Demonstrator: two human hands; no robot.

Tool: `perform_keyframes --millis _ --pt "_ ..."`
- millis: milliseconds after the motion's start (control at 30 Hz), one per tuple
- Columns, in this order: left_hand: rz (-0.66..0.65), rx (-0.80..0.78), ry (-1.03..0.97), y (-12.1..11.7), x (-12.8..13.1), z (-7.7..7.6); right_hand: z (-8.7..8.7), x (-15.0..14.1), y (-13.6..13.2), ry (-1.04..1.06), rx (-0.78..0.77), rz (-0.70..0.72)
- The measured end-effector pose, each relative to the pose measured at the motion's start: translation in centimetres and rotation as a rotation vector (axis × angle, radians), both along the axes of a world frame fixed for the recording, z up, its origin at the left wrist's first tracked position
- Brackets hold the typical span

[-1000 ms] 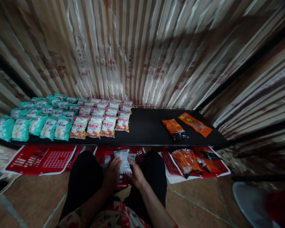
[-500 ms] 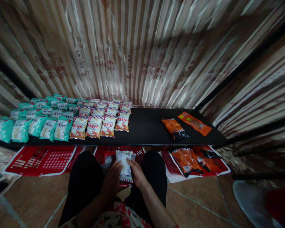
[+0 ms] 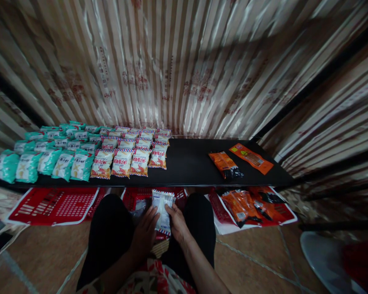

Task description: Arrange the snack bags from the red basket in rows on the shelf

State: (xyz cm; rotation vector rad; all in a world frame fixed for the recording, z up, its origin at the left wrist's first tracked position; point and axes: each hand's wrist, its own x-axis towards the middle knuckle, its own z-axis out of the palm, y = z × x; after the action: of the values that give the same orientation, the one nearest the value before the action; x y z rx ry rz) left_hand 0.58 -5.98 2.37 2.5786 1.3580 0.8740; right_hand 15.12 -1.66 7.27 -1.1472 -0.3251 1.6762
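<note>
Between my knees I hold a white snack bag (image 3: 163,208), its printed back turned up and its striped ends showing. My left hand (image 3: 146,228) is closed along its left edge. The right edge is gripped by my right hand (image 3: 177,223), thumb on top. Beneath the bag, a red basket (image 3: 180,195) is partly hidden by my hands and legs. On the black shelf (image 3: 187,163) in front stand rows of similar snack bags (image 3: 122,162), cream and orange with red lettering. Left of them are rows of teal snack bags (image 3: 81,165).
On the shelf's right part lie an orange-and-black packet (image 3: 225,164) and a flat orange packet (image 3: 252,158). Below, a red basket holds several orange packets (image 3: 241,206). Another red basket (image 3: 57,206) is at the left. A striped curtain (image 3: 184,69) hangs behind the shelf.
The snack bag has risen slightly and tilted a little in my hands. My right hand has shifted slightly with it. The bags on the shelf stay put.
</note>
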Motion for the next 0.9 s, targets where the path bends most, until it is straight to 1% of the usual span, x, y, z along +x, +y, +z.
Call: perform_keyframes --millis 233,367,500,733,900 --pt "0.029 -0.033 0.008 0.5 1.0 -0.4 -0.6 -0.4 0.0 -0.049 -0.023 -0.085" --pt "0.017 -0.040 -0.015 0.4 1.4 -0.4 -0.1 -0.7 -0.2 -0.096 -0.077 -0.127" --pt "0.016 -0.047 -0.050 0.1 1.7 -0.5 0.3 -0.9 -0.3 -0.202 -0.072 -0.128" --pt "0.141 -0.037 -0.138 0.0 2.4 -1.8 0.5 -1.3 -0.5 -0.286 -0.039 -0.109" --pt "0.228 -0.149 -0.250 0.2 2.5 -2.0 1.2 -1.2 -0.7 -0.331 -0.074 -0.094"
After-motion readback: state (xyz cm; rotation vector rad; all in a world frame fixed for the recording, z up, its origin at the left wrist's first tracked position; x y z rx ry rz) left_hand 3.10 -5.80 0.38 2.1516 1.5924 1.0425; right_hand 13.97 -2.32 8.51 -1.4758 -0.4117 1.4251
